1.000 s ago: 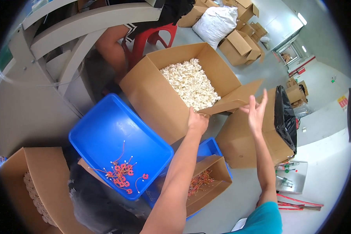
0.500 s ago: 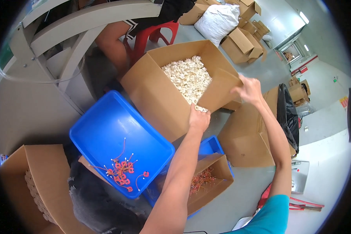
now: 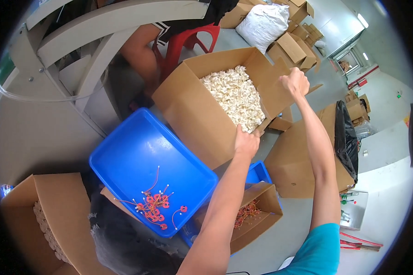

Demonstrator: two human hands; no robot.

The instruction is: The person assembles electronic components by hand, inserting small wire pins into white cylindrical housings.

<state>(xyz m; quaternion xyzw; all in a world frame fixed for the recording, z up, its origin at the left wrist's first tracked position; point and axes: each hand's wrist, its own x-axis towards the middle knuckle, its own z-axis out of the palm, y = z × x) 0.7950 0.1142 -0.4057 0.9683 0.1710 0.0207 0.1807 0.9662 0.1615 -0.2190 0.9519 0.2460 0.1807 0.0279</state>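
Note:
A large open cardboard box stands in front of me, filled with small white pieces whose kind I cannot make out. My left hand is closed over its near rim, close to the near right corner. Fingers curled, my right hand grips the outer edge of the box's right flap. Left of my left forearm, a blue plastic tray holds several red rings with thin wires, heaped at its near end.
A smaller box of wired parts sits in a blue bin below my arms. To the right stands a box lined with a black bag. Another box is at lower left. Someone sits on a red stool beyond the machine frame.
My right hand has swung the flap outward and up, uncovering more white pieces. My left hand stays on the rim. The whole view has shifted slightly.

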